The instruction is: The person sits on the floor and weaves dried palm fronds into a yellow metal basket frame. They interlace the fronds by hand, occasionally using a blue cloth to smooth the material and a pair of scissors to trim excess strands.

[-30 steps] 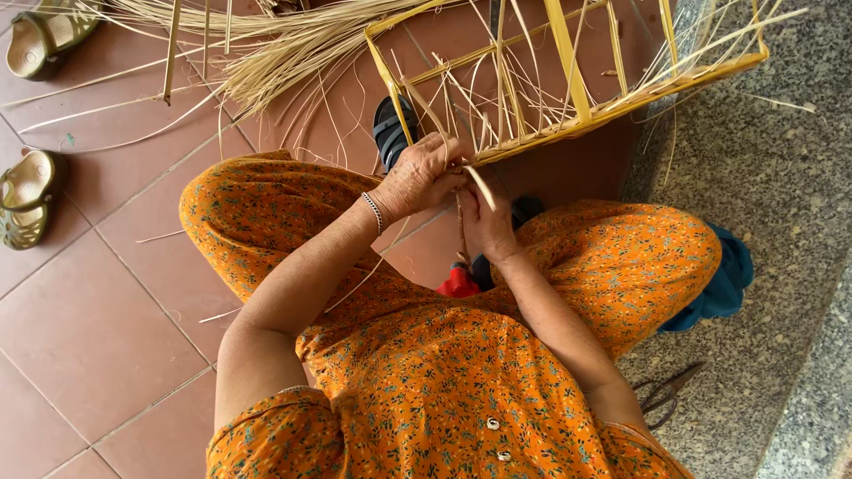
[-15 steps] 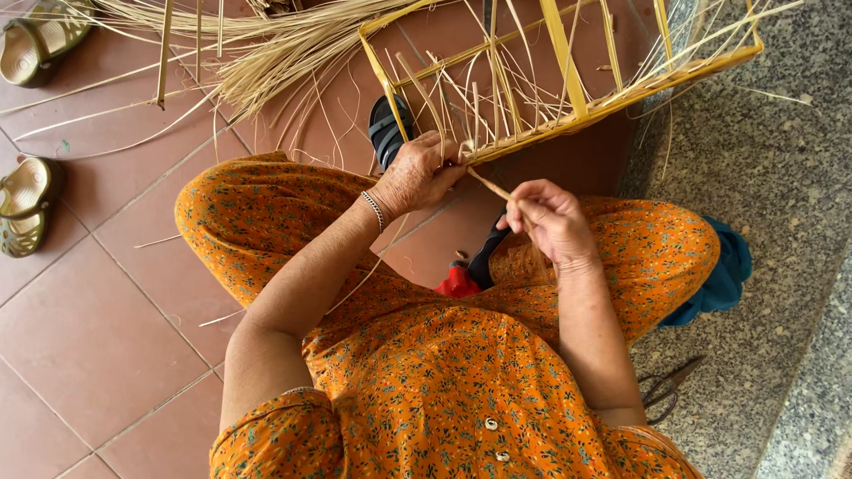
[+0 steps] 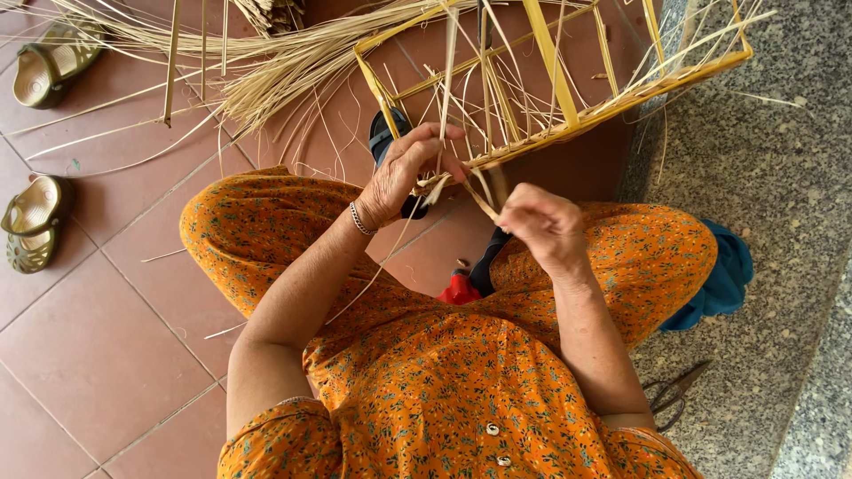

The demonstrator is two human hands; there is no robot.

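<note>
At frame centre, left hand (image 3: pixel 408 177) fingers pinch the weave on the yellow frame (image 3: pixel 568 124) edge while right hand (image 3: pixel 543 226) fingers grip the flat strip (image 3: pixel 484 202); judged best pulled taut, kept untwisted.

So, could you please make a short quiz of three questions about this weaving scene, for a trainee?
1. True or false: the left hand rests on the edge of the yellow frame.
2. What does the right hand pinch? A) scissors B) a pale strip C) a sandal
3. Fill in: on the tiled floor, two green ______ lie to the person's left.

Key:
1. True; its fingers curl over the frame's near edge.
2. B; the pale strip runs from the frame to the fingertips. The scissors lie untouched on the stone.
3. sandals.
</note>
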